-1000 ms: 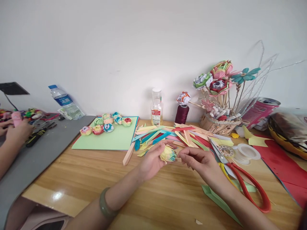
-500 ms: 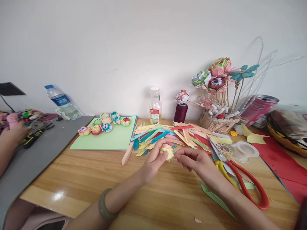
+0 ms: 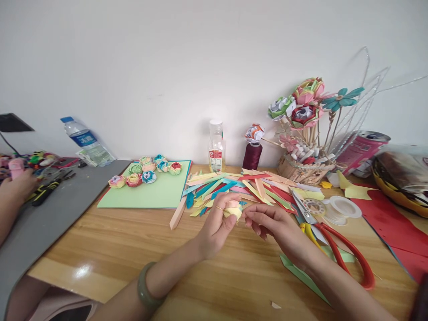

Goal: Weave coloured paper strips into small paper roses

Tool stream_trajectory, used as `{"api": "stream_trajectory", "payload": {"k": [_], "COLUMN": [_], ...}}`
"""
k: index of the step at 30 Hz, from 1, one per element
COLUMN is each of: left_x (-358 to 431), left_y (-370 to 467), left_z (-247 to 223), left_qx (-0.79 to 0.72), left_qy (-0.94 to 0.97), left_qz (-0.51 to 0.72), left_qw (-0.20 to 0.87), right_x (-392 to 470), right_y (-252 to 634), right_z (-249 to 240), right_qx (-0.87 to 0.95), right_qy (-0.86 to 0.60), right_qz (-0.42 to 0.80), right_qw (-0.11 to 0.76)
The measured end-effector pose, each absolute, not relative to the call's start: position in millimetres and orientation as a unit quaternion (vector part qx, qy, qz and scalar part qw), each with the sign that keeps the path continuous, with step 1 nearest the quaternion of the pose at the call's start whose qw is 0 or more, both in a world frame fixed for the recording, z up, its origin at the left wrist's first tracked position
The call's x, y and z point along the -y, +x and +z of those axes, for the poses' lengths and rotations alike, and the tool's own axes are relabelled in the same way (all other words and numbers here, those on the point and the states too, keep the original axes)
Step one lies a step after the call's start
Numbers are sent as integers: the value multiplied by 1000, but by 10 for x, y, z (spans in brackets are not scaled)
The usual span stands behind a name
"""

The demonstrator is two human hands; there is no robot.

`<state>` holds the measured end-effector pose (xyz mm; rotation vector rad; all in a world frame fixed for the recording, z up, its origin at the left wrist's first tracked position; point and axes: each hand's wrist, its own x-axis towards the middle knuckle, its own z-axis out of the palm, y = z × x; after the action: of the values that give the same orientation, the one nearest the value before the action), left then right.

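Observation:
My left hand (image 3: 219,223) is closed around a small folded paper flower (image 3: 232,211) in yellow, pale pink and blue. A thin ring shows on one of its fingers. Just right of the flower, my right hand (image 3: 267,221) has thumb and forefinger pinched together; whatever lies between them is too small to make out. Behind both hands spreads a pile of coloured paper strips (image 3: 214,189). Several finished paper flowers (image 3: 148,177) rest on a green sheet (image 3: 143,198) to the left.
Open scissors (image 3: 329,240) with red and yellow handles lie right of my forearm, near ribbon spools (image 3: 344,208). Behind stand a clear bottle (image 3: 216,147), a dark thread cone (image 3: 252,156) and a basket of paper flowers (image 3: 302,171). Far left, another person's hand (image 3: 20,185) holds something pink.
The paper flower has turned slightly in my left hand, showing more of its pink top. My right hand stays pinched beside it, almost unmoved. The view has shifted a little.

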<state>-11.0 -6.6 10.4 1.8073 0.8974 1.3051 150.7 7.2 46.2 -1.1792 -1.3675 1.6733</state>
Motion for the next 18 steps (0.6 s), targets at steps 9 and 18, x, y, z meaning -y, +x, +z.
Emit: {"api": "stream_trajectory", "payload": {"k": [9,18], "left_x": [90,75], "left_y": [-115,-105], "left_z": [127,114], "left_qx": [-364,-380], "left_qy": [694,694], "left_qz": [501,474], "left_qw": [368,386], "right_x": [-67,-71], "right_y": [1531,1506], "right_z": [455,448], "right_qx": [504,596], "right_qy": [-414,-420], "right_qz": [676,599], "right_qw": [343,331]}}
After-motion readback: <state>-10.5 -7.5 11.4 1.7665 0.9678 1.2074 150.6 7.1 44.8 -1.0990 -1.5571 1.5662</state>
